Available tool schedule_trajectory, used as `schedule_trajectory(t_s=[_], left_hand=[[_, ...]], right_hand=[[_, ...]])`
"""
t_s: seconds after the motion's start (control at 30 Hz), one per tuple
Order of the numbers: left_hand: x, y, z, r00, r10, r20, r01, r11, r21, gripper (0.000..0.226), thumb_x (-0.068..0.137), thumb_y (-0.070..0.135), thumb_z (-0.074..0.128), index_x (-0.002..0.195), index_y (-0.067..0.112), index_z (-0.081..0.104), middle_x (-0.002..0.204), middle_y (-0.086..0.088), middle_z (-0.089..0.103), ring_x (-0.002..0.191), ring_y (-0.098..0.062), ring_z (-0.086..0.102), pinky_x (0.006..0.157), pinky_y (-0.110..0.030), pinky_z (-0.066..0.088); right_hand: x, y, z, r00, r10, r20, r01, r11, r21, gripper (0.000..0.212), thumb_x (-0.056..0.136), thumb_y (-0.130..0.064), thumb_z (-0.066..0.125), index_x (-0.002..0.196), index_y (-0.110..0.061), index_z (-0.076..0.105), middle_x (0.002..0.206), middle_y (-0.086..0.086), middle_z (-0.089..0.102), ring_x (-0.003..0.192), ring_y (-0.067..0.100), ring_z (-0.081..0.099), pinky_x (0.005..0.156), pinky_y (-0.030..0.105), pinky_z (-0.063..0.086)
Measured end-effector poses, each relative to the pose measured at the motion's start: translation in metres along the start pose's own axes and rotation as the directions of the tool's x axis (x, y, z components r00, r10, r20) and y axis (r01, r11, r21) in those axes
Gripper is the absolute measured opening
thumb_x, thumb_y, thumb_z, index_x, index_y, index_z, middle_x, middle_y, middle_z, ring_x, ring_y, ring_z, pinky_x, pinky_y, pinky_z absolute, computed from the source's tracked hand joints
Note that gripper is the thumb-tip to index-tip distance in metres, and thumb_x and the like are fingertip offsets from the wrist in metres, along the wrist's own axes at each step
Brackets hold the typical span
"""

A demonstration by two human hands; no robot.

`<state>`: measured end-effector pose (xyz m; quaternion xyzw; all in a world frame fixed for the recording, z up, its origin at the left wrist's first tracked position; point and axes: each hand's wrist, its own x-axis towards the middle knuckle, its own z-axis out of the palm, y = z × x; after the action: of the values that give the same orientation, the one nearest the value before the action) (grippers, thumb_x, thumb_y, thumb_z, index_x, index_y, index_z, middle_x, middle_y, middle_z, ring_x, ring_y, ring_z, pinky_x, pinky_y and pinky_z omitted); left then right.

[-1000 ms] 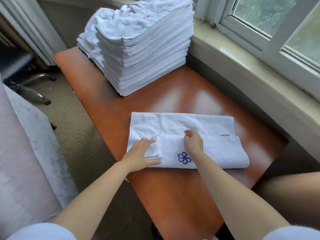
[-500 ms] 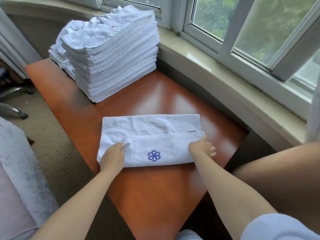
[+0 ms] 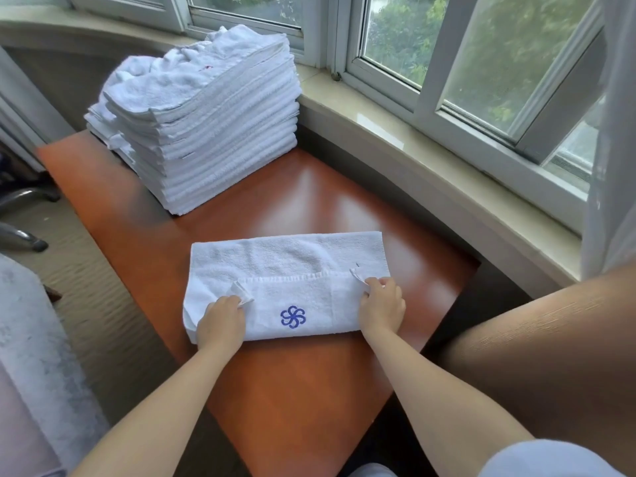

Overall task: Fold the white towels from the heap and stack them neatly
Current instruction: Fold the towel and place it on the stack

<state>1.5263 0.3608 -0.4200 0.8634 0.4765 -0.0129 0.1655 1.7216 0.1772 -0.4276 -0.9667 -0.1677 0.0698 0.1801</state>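
A white towel (image 3: 285, 270) with a blue flower mark lies folded lengthwise on the orange-brown table (image 3: 309, 390). Its near flap covers the front half. My left hand (image 3: 222, 320) pinches the left corner of that flap, which is lifted a little. My right hand (image 3: 380, 306) pinches the flap's right corner, also raised slightly. A tall stack of folded white towels (image 3: 206, 132) stands at the table's far left, with a rumpled towel on top.
A stone window sill (image 3: 430, 160) and windows run along the right and back. My bare knee (image 3: 550, 356) is at the right. A chair base (image 3: 24, 218) stands on the carpet at the left, with a pale cloth-covered surface (image 3: 31, 356) in front of it.
My right hand slid from the middle of the flap to its right corner, and my left hand moved to the left corner. Both now pinch and lift the corners.
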Motion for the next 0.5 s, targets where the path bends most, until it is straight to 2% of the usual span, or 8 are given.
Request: schedule_trajectory(t_s=[0.07, 0.13, 0.23, 0.27, 0.37, 0.5], left_hand=[[0.001, -0.001, -0.003, 0.997, -0.052, -0.064, 0.050, 0.998, -0.041, 0.026, 0.101, 0.019, 0.032, 0.098, 0.012, 0.057, 0.092, -0.002, 0.061, 0.086, -0.023, 0.053, 0.073, -0.037, 0.040], [0.007, -0.001, -0.013, 0.971, -0.175, -0.160, 0.151, 0.977, -0.153, 0.031, 0.103, 0.027, 0.026, 0.105, 0.016, 0.055, 0.090, 0.001, 0.062, 0.080, -0.023, 0.053, 0.073, -0.034, 0.035], [0.027, -0.006, -0.038, 0.894, -0.339, -0.293, 0.234, 0.911, -0.339, 0.035, 0.103, 0.025, 0.024, 0.127, 0.018, 0.048, 0.123, -0.007, 0.060, 0.099, -0.036, 0.059, 0.078, -0.038, 0.037], [0.036, -0.010, -0.047, 0.876, -0.363, -0.317, 0.237, 0.898, -0.371, 0.033, 0.103, 0.024, 0.026, 0.129, 0.017, 0.047, 0.128, -0.009, 0.059, 0.103, -0.039, 0.058, 0.080, -0.040, 0.038], [0.065, -0.019, -0.063, 0.858, -0.377, -0.349, 0.240, 0.895, -0.377, 0.030, 0.104, 0.022, 0.029, 0.128, 0.014, 0.045, 0.127, -0.015, 0.059, 0.105, -0.042, 0.057, 0.079, -0.041, 0.036], [0.094, -0.025, -0.065, 0.886, -0.282, -0.368, 0.199, 0.949, -0.246, 0.027, 0.105, 0.029, 0.025, 0.119, 0.018, 0.044, 0.115, -0.015, 0.063, 0.091, -0.042, 0.058, 0.070, -0.038, 0.034]], right_hand=[[0.005, -0.003, -0.003, 1.000, 0.011, -0.010, -0.011, 0.999, 0.033, 0.027, 0.095, -0.013, 0.043, 0.115, -0.016, 0.061, 0.112, 0.004, 0.060, 0.103, 0.025, 0.052, 0.086, 0.034, 0.034], [0.014, -0.009, -0.010, 0.994, 0.084, -0.069, -0.071, 0.982, 0.174, 0.022, 0.097, -0.015, 0.039, 0.110, -0.012, 0.056, 0.103, 0.006, 0.063, 0.098, 0.029, 0.055, 0.087, 0.036, 0.033], [0.035, -0.022, -0.026, 0.967, 0.236, -0.092, -0.175, 0.886, 0.429, 0.016, 0.097, -0.017, 0.037, 0.106, -0.014, 0.050, 0.095, 0.006, 0.061, 0.090, 0.032, 0.055, 0.089, 0.042, 0.042], [0.042, -0.026, -0.030, 0.961, 0.268, -0.072, -0.202, 0.853, 0.481, 0.016, 0.097, -0.018, 0.036, 0.107, -0.015, 0.048, 0.094, 0.005, 0.060, 0.089, 0.033, 0.055, 0.087, 0.043, 0.045], [0.064, -0.032, -0.035, 0.953, 0.300, -0.035, -0.237, 0.814, 0.530, 0.015, 0.099, -0.021, 0.035, 0.109, -0.016, 0.045, 0.099, 0.008, 0.060, 0.089, 0.033, 0.057, 0.084, 0.045, 0.048], [0.093, -0.040, -0.028, 0.958, 0.281, -0.062, -0.214, 0.842, 0.495, 0.014, 0.102, -0.024, 0.037, 0.108, -0.013, 0.044, 0.094, 0.006, 0.058, 0.088, 0.032, 0.058, 0.080, 0.040, 0.046]])
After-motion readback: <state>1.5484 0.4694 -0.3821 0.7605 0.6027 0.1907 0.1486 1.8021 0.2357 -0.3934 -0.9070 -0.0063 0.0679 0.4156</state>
